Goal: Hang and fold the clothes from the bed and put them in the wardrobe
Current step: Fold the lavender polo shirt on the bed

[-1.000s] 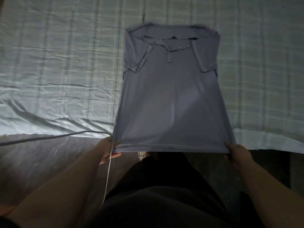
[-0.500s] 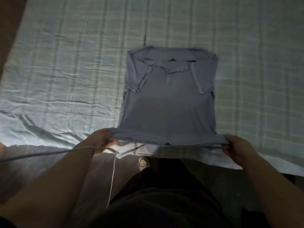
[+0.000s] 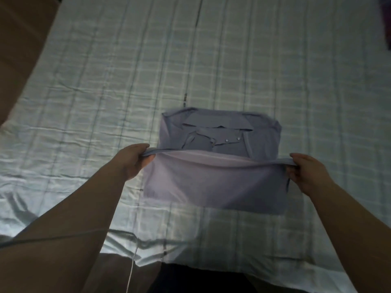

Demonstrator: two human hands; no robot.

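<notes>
— How do I land this fold cleanly?

— My left hand (image 3: 133, 160) pinches the hem's left corner. The polo shirt (image 3: 215, 180) lies mid-bed (image 3: 105, 102), its lower half lifted toward the collar (image 3: 218, 123). My right hand (image 3: 306, 172) pinches the right corner. I'd hold the hem taut and level, then lay it just under the collar, side edges matched.

— And the count?

— One white cable (image 3: 131, 269), one shirt, two buttons (image 3: 226, 140) showing.
</notes>
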